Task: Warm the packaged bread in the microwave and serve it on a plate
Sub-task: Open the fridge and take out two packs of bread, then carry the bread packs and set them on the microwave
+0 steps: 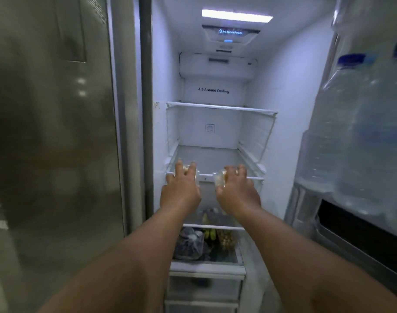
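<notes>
I face an open fridge. At the front edge of its middle glass shelf [206, 177], each of my hands grips a clear-wrapped bread packet. My left hand [181, 188] curls its fingers over the left bread packet [187, 170], which shows only between the fingers. My right hand [237, 188] grips the right bread packet [219, 178], whose clear wrap and brownish bread peek out at the thumb side. Both packets sit at the shelf's rim; whether they are lifted off it I cannot tell. No microwave or plate is in view.
The fridge's upper shelf [222, 108] holds nothing. Below my hands, a lower shelf carries bananas [210, 232] and a dark bagged item [189, 245]. The open door at right holds large water bottles [355, 132]. The closed steel freezer door [53, 132] stands at left.
</notes>
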